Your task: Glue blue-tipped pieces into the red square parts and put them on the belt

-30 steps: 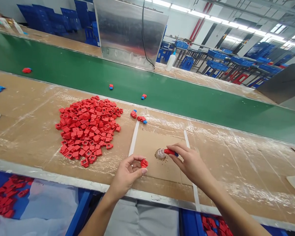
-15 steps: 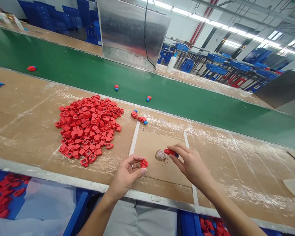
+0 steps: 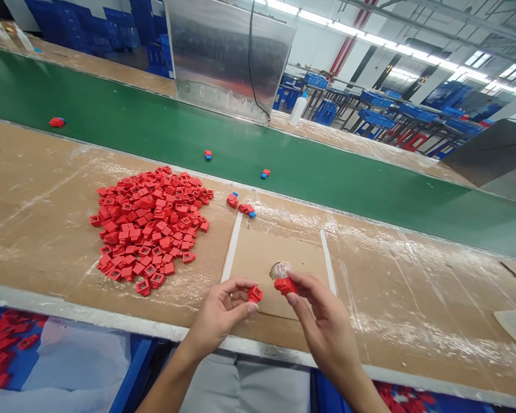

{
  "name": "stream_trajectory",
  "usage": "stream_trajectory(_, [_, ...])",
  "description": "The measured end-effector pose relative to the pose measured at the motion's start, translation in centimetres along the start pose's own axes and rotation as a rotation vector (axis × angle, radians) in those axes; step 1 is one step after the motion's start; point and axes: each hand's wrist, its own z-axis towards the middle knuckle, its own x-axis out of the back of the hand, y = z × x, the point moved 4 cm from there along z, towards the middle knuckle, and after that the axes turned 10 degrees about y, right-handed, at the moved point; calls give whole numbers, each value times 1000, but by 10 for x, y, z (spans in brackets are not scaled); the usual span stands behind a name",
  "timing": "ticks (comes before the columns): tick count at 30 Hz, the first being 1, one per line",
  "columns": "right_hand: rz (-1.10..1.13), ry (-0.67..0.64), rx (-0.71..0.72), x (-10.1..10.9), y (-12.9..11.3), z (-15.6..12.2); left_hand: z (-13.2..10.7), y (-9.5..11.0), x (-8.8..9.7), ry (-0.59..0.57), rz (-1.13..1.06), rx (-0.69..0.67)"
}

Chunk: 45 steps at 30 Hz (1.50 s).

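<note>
We pinched a red plastic block (image 3: 255,294) in the left hand (image 3: 219,314). The right hand (image 3: 322,321) pinched another red block (image 3: 286,285), just beside a clear dish (image 3: 280,270).

The left hand (image 3: 218,312) pinches a small red square part (image 3: 254,294) between thumb and fingers, and the right hand (image 3: 322,321) holds a red plastic piece (image 3: 286,285) just beside a clear round blob (image 3: 279,270) (its material is hard to tell) on a cardboard sheet (image 3: 258,258), with a big pile of red square parts (image 3: 148,229) to the left and a green conveyor belt (image 3: 258,137) behind
</note>
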Motion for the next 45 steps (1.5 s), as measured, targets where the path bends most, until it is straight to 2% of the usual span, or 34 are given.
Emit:
stream_trajectory(6, [47, -12, -37, -21, 3, -12, -2, 2, -3, -40, -12, 25])
stream_trajectory(22, [-19, -61, 36, -26, -2, -12, -2, 1, -5, -39, -36, 21])
stream_trajectory(32, [54, -163, -41, -31, 9, -21, -5, 9, -9, -71, 64, -5])
stream_trajectory(38, [112, -91, -63, -36, 16, -31, -4, 7, -7, -55, 158, -16])
stream_trajectory(42, [91, -48, -32, -38, 17, -37, -4, 11, -8, -79, 284, -51])
stream_trajectory(45, [89, 5, 0, -36, 21, -40, -4, 11, -10, -93, 301, -57])
